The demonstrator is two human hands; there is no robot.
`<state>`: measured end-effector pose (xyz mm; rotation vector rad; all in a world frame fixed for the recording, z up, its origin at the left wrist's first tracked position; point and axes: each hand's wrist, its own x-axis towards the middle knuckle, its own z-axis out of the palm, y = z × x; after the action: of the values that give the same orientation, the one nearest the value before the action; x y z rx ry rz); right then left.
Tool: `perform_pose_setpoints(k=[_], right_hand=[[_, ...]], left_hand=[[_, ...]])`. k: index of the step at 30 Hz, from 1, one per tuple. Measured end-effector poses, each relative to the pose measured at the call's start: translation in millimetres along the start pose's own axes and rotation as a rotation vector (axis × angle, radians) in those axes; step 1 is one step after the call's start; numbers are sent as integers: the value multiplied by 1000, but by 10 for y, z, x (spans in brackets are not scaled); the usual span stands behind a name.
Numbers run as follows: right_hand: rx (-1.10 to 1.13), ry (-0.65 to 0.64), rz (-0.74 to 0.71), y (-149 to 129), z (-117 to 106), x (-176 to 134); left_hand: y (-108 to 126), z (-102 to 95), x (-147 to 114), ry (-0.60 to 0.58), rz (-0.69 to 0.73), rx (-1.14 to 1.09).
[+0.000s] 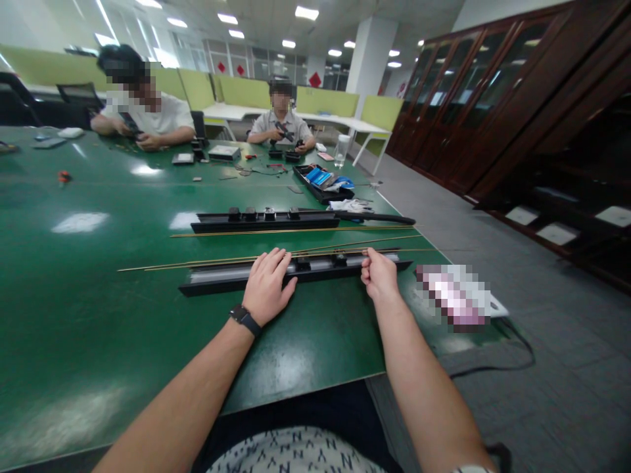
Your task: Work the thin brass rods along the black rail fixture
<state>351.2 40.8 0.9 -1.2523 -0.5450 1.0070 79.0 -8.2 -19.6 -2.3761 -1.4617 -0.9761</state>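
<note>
A long black rail [221, 279] with a light grey channel lies across the green table in front of me, with small black blocks [340, 258] seated in it. Thin brass-coloured rods [167, 267] run along its far edge. My left hand [267, 284], wearing a black watch, rests flat over the rail's middle, fingers stretched to the rods. Closed near the rail's right end, my right hand [380, 274] pinches a thin brass rod between thumb and forefinger; the exact contact is small and partly hidden.
Behind lies a second black rail [266, 222] with several blocks and another rod. White gloves [350, 206] and a black tray [323, 184] of blue packets sit farther right. Two people [142, 112] work across the table [108, 322]. A blurred pink-and-white item [456, 295] lies near the right edge.
</note>
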Motion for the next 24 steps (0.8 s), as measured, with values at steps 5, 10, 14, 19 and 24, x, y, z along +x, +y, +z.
perform_pose_setpoints(k=[5,10,14,19,24], right_hand=[[-8,-20,1,14,-16,10],[-49,-56,1,42,-31,29],[-69,-59,7,35,-24,14],[-80,-60,9,14,-10,-22],[-83,-65,5,8,-6,-34]], left_hand=[[-4,6,1,-2,3,0],[-6,1,1,-3,4,12],[9,-1,-1,-16,-14,29],[33,-17,6,-6,-35,17],[52,-62,20,0,-36,12]])
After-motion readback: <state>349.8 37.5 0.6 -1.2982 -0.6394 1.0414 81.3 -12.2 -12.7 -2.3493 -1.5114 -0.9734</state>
